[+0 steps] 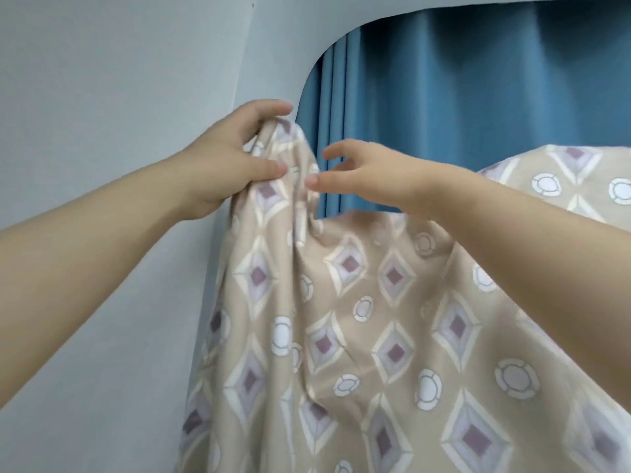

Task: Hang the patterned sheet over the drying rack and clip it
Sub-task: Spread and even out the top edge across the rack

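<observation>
My left hand (225,158) has its grip bunched tight on the raised corner of the patterned sheet (358,319). My right hand (372,175) hovers just beside it, grip wide, holding nothing. Sheet hangs before the blue curtain (461,87), beside the wall (119,80).

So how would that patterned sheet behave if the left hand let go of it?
The patterned sheet looks floppy: it bunches into folds under the left hand and sags between its raised parts. It would probably slump down. Probably light too, since one pinch holds it up.
</observation>
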The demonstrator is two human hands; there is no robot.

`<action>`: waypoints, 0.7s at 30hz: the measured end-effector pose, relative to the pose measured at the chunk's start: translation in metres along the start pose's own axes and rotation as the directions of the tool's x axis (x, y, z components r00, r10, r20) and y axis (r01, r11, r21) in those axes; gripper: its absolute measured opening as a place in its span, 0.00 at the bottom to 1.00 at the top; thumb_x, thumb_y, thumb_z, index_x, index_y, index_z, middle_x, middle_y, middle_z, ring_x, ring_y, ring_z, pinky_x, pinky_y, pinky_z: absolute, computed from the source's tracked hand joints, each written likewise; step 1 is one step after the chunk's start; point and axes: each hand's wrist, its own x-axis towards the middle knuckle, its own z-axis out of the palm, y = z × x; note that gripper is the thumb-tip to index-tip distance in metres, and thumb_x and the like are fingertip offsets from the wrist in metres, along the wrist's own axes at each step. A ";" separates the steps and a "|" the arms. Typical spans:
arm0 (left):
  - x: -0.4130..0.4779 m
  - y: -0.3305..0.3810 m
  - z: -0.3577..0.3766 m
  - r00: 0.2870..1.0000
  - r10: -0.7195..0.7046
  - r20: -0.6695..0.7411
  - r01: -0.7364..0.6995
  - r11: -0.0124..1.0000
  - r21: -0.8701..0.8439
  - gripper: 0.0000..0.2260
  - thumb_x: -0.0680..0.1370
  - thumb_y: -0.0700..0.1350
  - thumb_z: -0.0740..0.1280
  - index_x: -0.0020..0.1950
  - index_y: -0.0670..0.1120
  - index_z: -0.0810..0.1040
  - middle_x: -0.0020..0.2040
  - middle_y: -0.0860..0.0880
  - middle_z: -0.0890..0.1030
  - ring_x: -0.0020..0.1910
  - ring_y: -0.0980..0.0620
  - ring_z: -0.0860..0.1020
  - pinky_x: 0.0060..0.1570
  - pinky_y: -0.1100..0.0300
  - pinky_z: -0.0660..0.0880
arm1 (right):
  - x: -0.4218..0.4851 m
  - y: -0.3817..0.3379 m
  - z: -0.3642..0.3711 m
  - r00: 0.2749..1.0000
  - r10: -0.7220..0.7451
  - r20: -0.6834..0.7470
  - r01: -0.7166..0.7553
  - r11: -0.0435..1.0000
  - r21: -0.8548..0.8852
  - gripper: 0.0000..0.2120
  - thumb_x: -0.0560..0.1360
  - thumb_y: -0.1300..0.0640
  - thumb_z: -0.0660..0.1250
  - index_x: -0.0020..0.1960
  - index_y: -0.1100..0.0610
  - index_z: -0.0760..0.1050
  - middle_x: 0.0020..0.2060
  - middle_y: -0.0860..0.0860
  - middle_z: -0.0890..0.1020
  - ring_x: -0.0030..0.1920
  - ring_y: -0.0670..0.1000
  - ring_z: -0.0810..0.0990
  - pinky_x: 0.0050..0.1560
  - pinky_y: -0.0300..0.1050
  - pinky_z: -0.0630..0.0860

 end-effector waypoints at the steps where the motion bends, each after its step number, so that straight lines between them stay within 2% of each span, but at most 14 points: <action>1: 0.002 0.003 0.004 1.000 -0.006 0.004 0.006 1.000 -0.022 0.24 0.75 0.31 0.65 0.57 0.60 0.71 0.57 0.57 0.75 0.51 0.60 0.77 0.43 0.69 0.77 | 0.002 0.000 0.003 1.000 -0.002 0.023 0.002 1.000 0.007 0.24 0.71 0.45 0.70 0.63 0.53 0.74 0.54 0.48 0.79 0.55 0.46 0.76 0.57 0.43 0.73; 3: 0.005 0.007 0.006 0.999 -0.036 -0.039 0.034 0.998 -0.046 0.21 0.76 0.32 0.64 0.55 0.59 0.72 0.53 0.56 0.77 0.45 0.58 0.79 0.37 0.68 0.77 | 0.002 -0.001 0.005 0.999 0.002 -0.037 0.000 0.999 0.046 0.14 0.72 0.52 0.71 0.52 0.61 0.79 0.45 0.53 0.81 0.45 0.48 0.78 0.49 0.44 0.76; 5: 0.006 0.008 0.005 0.991 -0.069 -0.117 0.064 0.997 -0.042 0.17 0.76 0.34 0.64 0.52 0.57 0.73 0.48 0.55 0.78 0.39 0.56 0.78 0.34 0.65 0.75 | 0.001 0.001 0.002 0.995 0.026 -0.093 -0.020 0.998 0.066 0.13 0.74 0.54 0.69 0.50 0.64 0.78 0.41 0.55 0.78 0.40 0.51 0.76 0.44 0.45 0.76; 9: 0.008 0.007 0.006 0.948 -0.155 -0.279 0.134 0.987 -0.093 0.11 0.77 0.36 0.65 0.48 0.53 0.73 0.41 0.53 0.76 0.31 0.56 0.73 0.25 0.68 0.69 | -0.001 0.001 0.000 0.992 0.064 -0.105 -0.049 0.989 0.142 0.11 0.75 0.54 0.67 0.50 0.63 0.76 0.42 0.56 0.78 0.41 0.52 0.76 0.46 0.47 0.77; 12: 0.004 0.010 0.009 0.936 -0.206 -0.286 0.170 0.975 -0.147 0.10 0.78 0.37 0.64 0.55 0.51 0.73 0.40 0.54 0.75 0.29 0.58 0.74 0.25 0.68 0.69 | -0.004 0.002 0.003 0.994 0.098 -0.046 -0.084 0.967 0.242 0.08 0.76 0.54 0.65 0.50 0.58 0.74 0.45 0.57 0.81 0.42 0.54 0.79 0.49 0.51 0.79; 14: -0.004 0.011 0.012 0.937 -0.251 -0.242 0.199 0.955 -0.221 0.16 0.78 0.41 0.65 0.63 0.52 0.69 0.43 0.54 0.76 0.32 0.59 0.76 0.28 0.66 0.73 | -0.006 0.005 0.006 0.993 0.099 -0.071 -0.085 0.981 0.172 0.06 0.77 0.54 0.65 0.47 0.57 0.72 0.40 0.54 0.79 0.36 0.52 0.77 0.39 0.43 0.78; 16: -0.018 0.009 0.014 0.924 -0.372 -0.091 0.334 0.900 -0.282 0.26 0.75 0.47 0.68 0.70 0.53 0.62 0.49 0.54 0.76 0.44 0.54 0.79 0.36 0.60 0.76 | -0.006 0.007 0.011 0.985 0.060 -0.163 -0.059 0.998 0.012 0.07 0.77 0.53 0.64 0.45 0.56 0.69 0.35 0.50 0.74 0.31 0.48 0.72 0.32 0.39 0.70; 17: -0.027 0.006 0.017 0.903 -0.430 0.014 0.419 0.871 -0.259 0.29 0.72 0.48 0.70 0.71 0.52 0.62 0.53 0.53 0.77 0.47 0.52 0.80 0.39 0.58 0.78 | -0.006 0.008 0.014 0.979 0.037 -0.202 -0.048 0.997 -0.053 0.08 0.77 0.53 0.63 0.45 0.56 0.68 0.34 0.49 0.73 0.31 0.47 0.70 0.31 0.40 0.68; 18: -0.037 0.001 0.019 0.877 -0.467 0.111 0.480 0.854 -0.201 0.28 0.71 0.46 0.71 0.69 0.49 0.66 0.54 0.52 0.80 0.48 0.50 0.81 0.40 0.57 0.80 | -0.006 0.009 0.017 0.973 0.016 -0.229 -0.040 0.994 -0.101 0.08 0.77 0.52 0.63 0.46 0.56 0.68 0.34 0.49 0.72 0.31 0.47 0.69 0.31 0.41 0.67; 19: -0.045 -0.006 0.022 0.855 -0.491 0.166 0.514 0.847 -0.139 0.22 0.71 0.42 0.71 0.65 0.48 0.72 0.52 0.51 0.82 0.48 0.50 0.82 0.40 0.58 0.81 | -0.007 0.010 0.020 0.970 -0.002 -0.244 -0.034 0.989 -0.142 0.08 0.77 0.52 0.63 0.46 0.56 0.68 0.35 0.49 0.72 0.33 0.48 0.70 0.32 0.41 0.66; 21: -0.060 -0.021 0.024 0.838 -0.535 0.107 0.544 0.833 -0.096 0.11 0.74 0.37 0.69 0.54 0.46 0.78 0.49 0.49 0.83 0.47 0.51 0.82 0.42 0.61 0.81 | -0.010 0.011 0.029 0.971 -0.030 -0.238 -0.020 0.978 -0.207 0.08 0.76 0.51 0.64 0.49 0.55 0.68 0.41 0.50 0.75 0.36 0.51 0.72 0.36 0.43 0.69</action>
